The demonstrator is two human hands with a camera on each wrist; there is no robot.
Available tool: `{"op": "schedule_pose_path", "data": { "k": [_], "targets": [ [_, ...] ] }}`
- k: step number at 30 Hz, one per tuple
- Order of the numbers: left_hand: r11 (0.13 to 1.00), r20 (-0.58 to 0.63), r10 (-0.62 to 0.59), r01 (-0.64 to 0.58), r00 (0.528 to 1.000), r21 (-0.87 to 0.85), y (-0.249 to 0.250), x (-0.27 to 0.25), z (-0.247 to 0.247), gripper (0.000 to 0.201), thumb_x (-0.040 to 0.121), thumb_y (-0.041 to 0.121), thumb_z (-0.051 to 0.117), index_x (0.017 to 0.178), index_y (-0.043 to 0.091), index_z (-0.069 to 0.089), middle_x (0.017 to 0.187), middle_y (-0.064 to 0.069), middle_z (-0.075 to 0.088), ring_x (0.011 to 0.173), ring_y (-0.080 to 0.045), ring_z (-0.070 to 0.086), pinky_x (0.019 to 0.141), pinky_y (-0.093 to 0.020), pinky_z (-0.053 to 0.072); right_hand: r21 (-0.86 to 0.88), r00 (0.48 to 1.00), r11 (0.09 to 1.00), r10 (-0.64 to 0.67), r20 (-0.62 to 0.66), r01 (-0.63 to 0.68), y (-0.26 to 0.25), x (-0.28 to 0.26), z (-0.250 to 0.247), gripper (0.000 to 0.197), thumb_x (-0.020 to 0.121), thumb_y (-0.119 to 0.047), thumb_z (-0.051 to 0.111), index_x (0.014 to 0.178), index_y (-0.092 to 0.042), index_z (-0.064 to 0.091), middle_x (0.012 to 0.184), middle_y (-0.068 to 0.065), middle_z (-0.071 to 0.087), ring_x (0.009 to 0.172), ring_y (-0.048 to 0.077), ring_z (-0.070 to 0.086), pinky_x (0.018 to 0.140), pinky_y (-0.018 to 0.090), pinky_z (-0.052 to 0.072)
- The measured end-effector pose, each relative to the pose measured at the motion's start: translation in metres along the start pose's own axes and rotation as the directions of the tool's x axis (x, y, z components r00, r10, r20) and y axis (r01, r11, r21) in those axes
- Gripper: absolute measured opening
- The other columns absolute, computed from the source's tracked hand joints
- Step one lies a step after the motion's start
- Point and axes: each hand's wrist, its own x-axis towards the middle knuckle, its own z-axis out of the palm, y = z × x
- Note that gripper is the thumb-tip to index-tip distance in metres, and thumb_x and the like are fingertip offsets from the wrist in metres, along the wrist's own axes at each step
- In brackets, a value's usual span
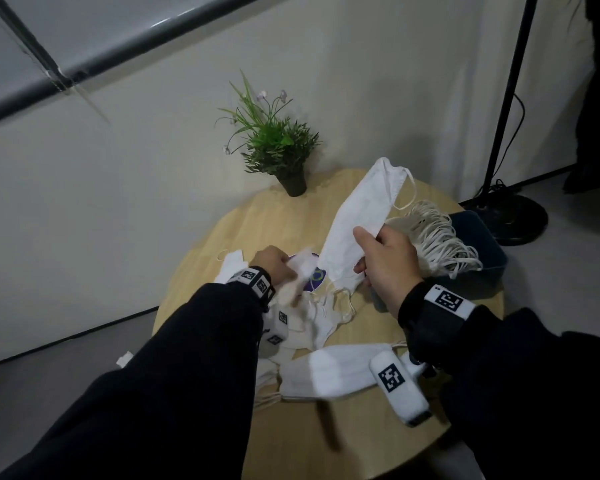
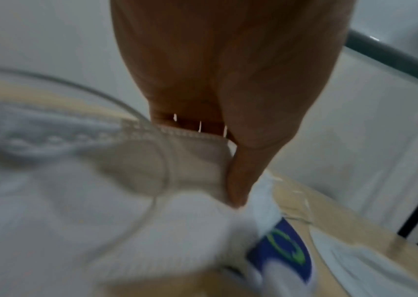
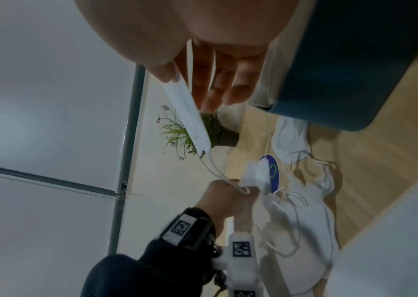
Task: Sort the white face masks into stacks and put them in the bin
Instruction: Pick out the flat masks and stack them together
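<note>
Black sleeves (image 1: 174,368), black wristbands (image 1: 430,306) with checkered tags, white wrist cameras (image 1: 397,386)

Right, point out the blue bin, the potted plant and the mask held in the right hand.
blue bin (image 1: 478,233), head view, inner wall.
potted plant (image 1: 293,183), head view, dark pot.
mask (image 1: 357,216), head view, flat middle.
right hand (image 1: 387,261), head view, back.

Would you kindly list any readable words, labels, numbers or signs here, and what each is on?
No readable words or numbers.
Black-and-white square code markers on the wrist bands: patterns, not text.
Green circular-arrow sign on the purple oval sticker on the round wooden table: no legible lettering.
</note>
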Motion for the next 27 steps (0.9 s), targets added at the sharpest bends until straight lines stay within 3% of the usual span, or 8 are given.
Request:
{"op": "schedule_pose_path", "data": {
  "k": [3,6,7,11,15,19,23,27],
  "targets": [
    [0.981,-0.277,0.011,-0.064,0.961,-0.183,-0.001,-0.010,-0.038,0.016,0.093,0.024,0.070,0.105,0.015,0.075,0.105,-0.008,0.074,0.105,-0.029,0.067,0.082,-0.029,0.049,-0.039,0.999,0.999,0.005,0.035,-0.003,0.004,0.000,0.000,0.033,0.102,-0.030,0.060,0.088,0.000,0.065,0.068,0.005,0.058,0.058,0.021,0.051,0.056,0.025,0.037],
    [0.863,-0.496,0.006,-0.255,0.868,-0.435,0.004,-0.032,-0.085,0.005,0.098,0.025,0.067,0.097,0.022,0.072,0.089,0.007,0.071,0.092,-0.022,0.067,0.074,-0.029,0.050,-0.021,0.994,0.999,0.034,0.101,-0.032,0.005,0.000,0.001,0.019,0.102,-0.023,0.061,0.090,-0.011,0.069,0.070,0.000,0.063,0.060,0.021,0.056,0.044,0.020,0.039],
    [0.789,-0.536,0.011,-0.336,0.844,-0.514,0.006,-0.045,-0.099,0.004,0.097,0.022,0.068,0.099,0.024,0.072,0.090,0.011,0.072,0.091,-0.018,0.068,0.079,-0.032,0.054,-0.014,0.992,0.999,0.038,0.122,-0.036,0.006,0.000,0.002,0.014,0.101,-0.020,0.062,0.090,-0.015,0.069,0.076,0.001,0.067,0.065,0.022,0.060,0.046,0.022,0.044],
    [0.473,-0.572,0.093,-0.542,0.815,-0.695,0.016,-0.107,-0.129,0.018,0.098,0.008,0.065,0.108,0.020,0.075,0.108,0.001,0.079,0.101,-0.016,0.073,0.090,-0.033,0.060,0.038,0.973,0.995,0.077,0.218,-0.087,0.008,-0.003,0.009,0.009,0.100,-0.017,0.064,0.096,-0.017,0.073,0.096,0.010,0.075,0.079,0.025,0.069,0.059,0.034,0.056],
    [0.318,-0.459,0.129,-0.475,0.879,-0.821,0.007,-0.158,-0.112,0.021,0.098,0.002,0.063,0.113,0.010,0.075,0.113,-0.010,0.078,0.102,-0.024,0.074,0.086,-0.035,0.060,0.061,0.952,0.989,0.114,0.284,-0.137,0.010,-0.013,0.018,0.015,0.102,-0.024,0.064,0.100,-0.015,0.075,0.101,0.011,0.079,0.087,0.029,0.075,0.066,0.037,0.058],
    [0.351,-0.255,0.149,-0.292,0.956,-0.890,-0.007,-0.177,-0.069,0.020,0.099,0.004,0.060,0.112,0.007,0.075,0.106,-0.008,0.079,0.099,-0.024,0.075,0.085,-0.034,0.057,-0.012,0.937,0.994,0.106,0.333,-0.108,0.019,-0.023,0.027,0.014,0.099,-0.020,0.067,0.092,-0.013,0.077,0.092,0.008,0.080,0.078,0.023,0.074,0.061,0.033,0.057],
    [0.388,-0.219,0.201,-0.282,0.955,-0.877,-0.020,-0.173,-0.061,0.015,0.100,0.003,0.061,0.107,0.010,0.073,0.097,0.000,0.078,0.089,-0.019,0.074,0.075,-0.032,0.058,-0.016,0.915,0.993,0.115,0.387,-0.118,0.027,-0.033,0.035,0.011,0.099,-0.013,0.067,0.094,-0.014,0.077,0.086,0.001,0.081,0.075,0.017,0.077,0.058,0.027,0.057],
    [0.518,-0.188,0.221,-0.279,0.957,-0.809,-0.031,-0.169,-0.059,0.006,0.095,0.014,0.073,0.097,0.015,0.079,0.092,0.000,0.079,0.080,-0.022,0.074,0.071,-0.039,0.059,-0.024,0.898,0.985,0.167,0.407,-0.172,0.035,-0.036,0.044,0.011,0.098,-0.013,0.069,0.107,-0.011,0.075,0.100,0.008,0.081,0.091,0.027,0.078,0.073,0.044,0.065]
  ]
}}
